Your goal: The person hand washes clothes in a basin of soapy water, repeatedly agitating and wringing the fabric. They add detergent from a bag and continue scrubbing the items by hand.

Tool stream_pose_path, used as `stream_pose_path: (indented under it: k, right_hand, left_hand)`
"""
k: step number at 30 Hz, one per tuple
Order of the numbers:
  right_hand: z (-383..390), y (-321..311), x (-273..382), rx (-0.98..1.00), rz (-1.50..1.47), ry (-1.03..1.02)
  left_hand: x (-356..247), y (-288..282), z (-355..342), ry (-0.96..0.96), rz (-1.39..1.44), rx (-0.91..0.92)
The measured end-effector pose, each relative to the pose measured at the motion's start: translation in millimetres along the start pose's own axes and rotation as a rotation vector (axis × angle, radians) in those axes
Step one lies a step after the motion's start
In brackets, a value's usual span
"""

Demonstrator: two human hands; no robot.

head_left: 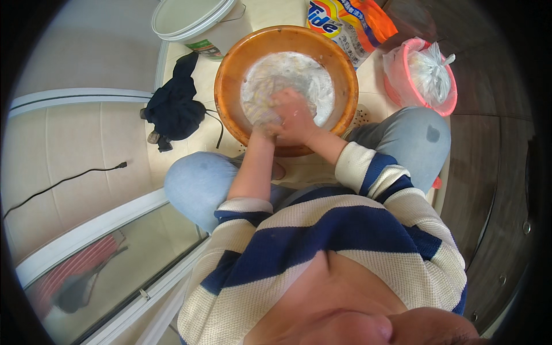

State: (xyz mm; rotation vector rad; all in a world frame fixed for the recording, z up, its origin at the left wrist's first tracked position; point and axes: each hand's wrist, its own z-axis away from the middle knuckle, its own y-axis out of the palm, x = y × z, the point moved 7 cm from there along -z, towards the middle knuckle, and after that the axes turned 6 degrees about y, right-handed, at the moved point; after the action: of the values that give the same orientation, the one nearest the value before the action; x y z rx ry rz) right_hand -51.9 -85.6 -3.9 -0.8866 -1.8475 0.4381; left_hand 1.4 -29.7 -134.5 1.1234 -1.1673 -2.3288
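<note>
A round orange-brown basin (228, 95) on the floor in front of me holds foamy, whitish water. In its left half lies a wet, pale cloth (259, 95) with yellowish and greyish patterning, bunched up at my hands. My right hand (296, 118) is closed on the cloth, its fingers curled and slightly blurred. Close beside it at the basin's near side is my left hand (268, 125), mostly covered by wet cloth and foam, so its fingers are hidden. The two wrists nearly meet over the near rim.
Left of the basin lies a dark garment (175, 109) with a cord. A white lidded bucket (221, 34) stands behind it. At the back right are an orange detergent bag (368, 26) and a pink bin (397, 86) with a plastic liner. My knees flank the basin.
</note>
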Motion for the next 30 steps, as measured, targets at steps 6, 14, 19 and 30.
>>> stream_pose_path:
  k: [6,14,19,30]
  right_hand:
    - [2,15,-116,-0.026,0.085,0.306]
    - [13,-7,-203,-0.059,0.195,0.887]
    - [5,18,-189,0.018,0.071,0.555]
    - [2,101,-190,0.844,0.264,0.678]
  left_hand:
    - [13,-6,-6,0.055,-0.235,-0.236]
    - [-58,-15,-2,0.023,-1.475,-0.295]
    - [-40,-26,-11,0.177,-1.947,-0.218]
    - [13,-57,-68,-0.405,-2.048,-0.062]
